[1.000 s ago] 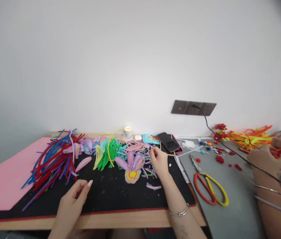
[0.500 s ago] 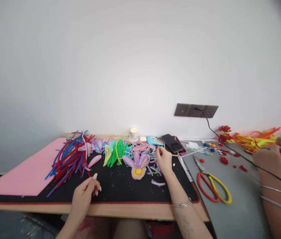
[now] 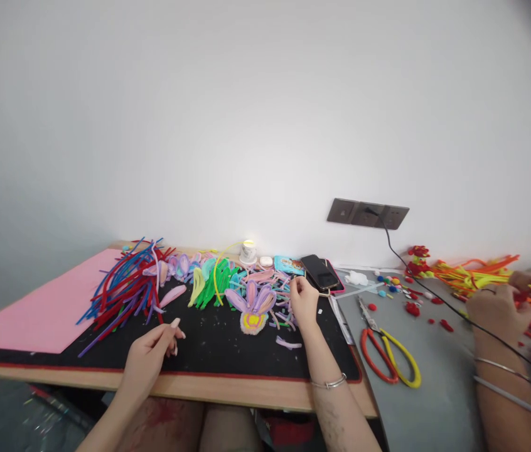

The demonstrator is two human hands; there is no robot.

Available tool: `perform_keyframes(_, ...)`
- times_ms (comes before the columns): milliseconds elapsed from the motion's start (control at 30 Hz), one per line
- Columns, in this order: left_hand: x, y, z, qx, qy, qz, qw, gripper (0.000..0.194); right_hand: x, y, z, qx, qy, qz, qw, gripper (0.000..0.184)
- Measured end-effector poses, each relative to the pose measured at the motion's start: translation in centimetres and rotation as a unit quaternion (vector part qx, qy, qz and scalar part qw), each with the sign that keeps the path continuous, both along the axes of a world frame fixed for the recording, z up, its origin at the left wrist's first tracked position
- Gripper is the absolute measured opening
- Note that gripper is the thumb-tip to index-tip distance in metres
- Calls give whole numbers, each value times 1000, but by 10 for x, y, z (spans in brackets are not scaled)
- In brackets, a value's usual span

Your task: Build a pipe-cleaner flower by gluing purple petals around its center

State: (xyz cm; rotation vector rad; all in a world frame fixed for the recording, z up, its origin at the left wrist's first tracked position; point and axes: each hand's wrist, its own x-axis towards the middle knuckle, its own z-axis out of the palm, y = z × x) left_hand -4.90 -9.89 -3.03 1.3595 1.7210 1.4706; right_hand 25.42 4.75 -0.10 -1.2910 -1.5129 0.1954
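My left hand hovers over the near left of the black mat, fingers loosely curled and thumb against them, with nothing visible in it. Close by are a loose pink pipe-cleaner petal and the ends of red, blue and purple pipe cleaners. My right hand has its fingertips pinched together at the right side of a pile of short pastel pieces; what they hold is too small to make out. Between the hands lies a flower shape with purple-pink petals and a yellow centre.
Pink sheet at left; green pipe-cleaner pieces and a white cup toward the wall. Phone behind my right hand. On the grey table, scissors, a black cable and another person's hands holding something red.
The view has shifted slightly, so the table items sit a little further left. Both my hands keep nearly the same poses over the mat. The flower shape lies in place.
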Motion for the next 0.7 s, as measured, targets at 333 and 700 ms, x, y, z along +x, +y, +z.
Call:
perform_keyframes(333, 42, 26, 21, 52, 247, -109, 961, 22, -2, 0, 4, 2, 8, -8, 1000, 27)
perform_keyframes(700, 78, 100, 37, 28, 398, -269, 876, 17, 1, 3, 1, -28, 9, -18, 999, 24)
